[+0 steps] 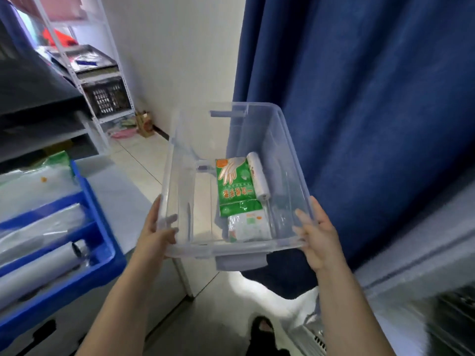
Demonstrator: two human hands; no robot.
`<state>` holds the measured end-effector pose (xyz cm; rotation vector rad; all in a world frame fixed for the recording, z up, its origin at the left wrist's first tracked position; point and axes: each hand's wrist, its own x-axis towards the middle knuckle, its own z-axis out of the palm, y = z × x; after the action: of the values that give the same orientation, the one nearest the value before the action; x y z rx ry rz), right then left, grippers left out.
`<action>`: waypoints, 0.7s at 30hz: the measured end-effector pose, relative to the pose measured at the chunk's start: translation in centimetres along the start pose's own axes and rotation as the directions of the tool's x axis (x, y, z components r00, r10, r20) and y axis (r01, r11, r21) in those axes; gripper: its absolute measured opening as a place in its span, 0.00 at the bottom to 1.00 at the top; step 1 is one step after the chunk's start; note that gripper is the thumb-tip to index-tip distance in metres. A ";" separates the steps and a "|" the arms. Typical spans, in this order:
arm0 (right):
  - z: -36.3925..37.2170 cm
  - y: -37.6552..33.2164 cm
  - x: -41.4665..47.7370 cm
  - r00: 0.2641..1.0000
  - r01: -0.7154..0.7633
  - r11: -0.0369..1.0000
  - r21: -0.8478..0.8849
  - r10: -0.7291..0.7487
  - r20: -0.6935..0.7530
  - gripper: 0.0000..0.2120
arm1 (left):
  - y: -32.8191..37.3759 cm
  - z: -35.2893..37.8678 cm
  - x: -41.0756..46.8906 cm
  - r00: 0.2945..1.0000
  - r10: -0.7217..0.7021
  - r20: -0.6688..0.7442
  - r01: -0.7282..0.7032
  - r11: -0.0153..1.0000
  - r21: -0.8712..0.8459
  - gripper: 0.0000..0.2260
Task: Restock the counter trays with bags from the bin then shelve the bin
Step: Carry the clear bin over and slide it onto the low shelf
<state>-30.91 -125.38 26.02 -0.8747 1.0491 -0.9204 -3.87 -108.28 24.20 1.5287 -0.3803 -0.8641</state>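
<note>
Above the tiled floor (144,163), one clear plastic bin (231,181) carried with two hands. Left hand (156,232) closed around the bin's near left corner, fingers curled over the rim. Right hand (317,235) clamped on the near right corner in the same way. Inside the bin: one green glove packet (236,186), one white roll of bags (258,176), one white packet (248,227). Left of the bin, one blue divided tray (102,242) holding clear bags. Right of the bin, one blue curtain (372,98).
</note>
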 end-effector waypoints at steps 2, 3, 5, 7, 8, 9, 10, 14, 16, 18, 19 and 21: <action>2.0 -0.9 6.0 0.996 -0.010 0.999 -0.049 0.014 0.085 0.28 | 0.7 1.0 3.8 0.998 0.014 -0.058 -0.013 1.000 0.010 0.43; 3.1 -1.4 8.9 0.991 -0.013 0.997 -0.081 0.023 0.129 0.28 | 1.2 1.3 5.5 0.996 0.015 -0.085 -0.013 1.000 0.021 0.44; 5.4 -2.6 14.0 0.977 -0.028 0.992 -0.123 0.054 0.209 0.28 | 2.1 1.4 8.4 0.990 0.001 -0.144 0.002 1.000 0.020 0.46; 7.9 -3.5 18.9 0.955 -0.033 0.989 -0.147 0.075 0.287 0.26 | 3.1 1.6 10.9 0.981 -0.002 -0.196 0.002 1.000 0.001 0.45; 9.3 -3.9 21.1 0.947 -0.036 0.986 -0.163 0.086 0.311 0.26 | 3.5 1.9 12.0 0.975 0.002 -0.223 -0.002 1.000 0.001 0.44; 10.7 -4.1 23.2 0.938 -0.036 0.986 -0.164 0.090 0.335 0.26 | 4.0 2.2 13.2 0.969 0.005 -0.249 -0.009 1.000 -0.012 0.43; 12.3 -4.2 25.2 0.928 -0.040 0.988 -0.152 0.093 0.361 0.25 | 4.5 2.5 14.4 0.962 0.009 -0.271 -0.019 0.999 -0.037 0.42; 19.3 -3.7 33.4 0.890 -0.048 0.986 -0.157 0.113 0.442 0.24 | 6.0 2.5 21.4 0.920 0.002 -0.391 -0.042 0.995 -0.095 0.41; 23.2 -3.2 37.5 0.874 -0.055 0.985 -0.162 0.126 0.469 0.25 | 6.4 1.8 25.7 0.896 -0.001 -0.444 -0.054 0.992 -0.112 0.41; 27.2 -3.0 41.3 0.858 -0.043 0.988 -0.151 0.114 0.501 0.25 | 7.0 0.8 30.4 0.882 -0.010 -0.472 -0.058 0.990 -0.130 0.41; 29.2 -3.1 43.2 0.849 -0.024 0.989 -0.148 0.098 0.520 0.26 | 7.4 0.4 32.8 0.879 -0.016 -0.477 -0.056 0.989 -0.138 0.41; 33.3 -3.5 46.8 0.835 0.014 0.984 -0.175 0.085 0.544 0.26 | 8.4 -0.6 37.6 0.879 -0.033 -0.476 -0.043 0.988 -0.149 0.41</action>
<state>10.81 -164.89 23.10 -1.1752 0.6397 -0.4939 23.55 -135.20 21.10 1.5329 0.0460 -0.4710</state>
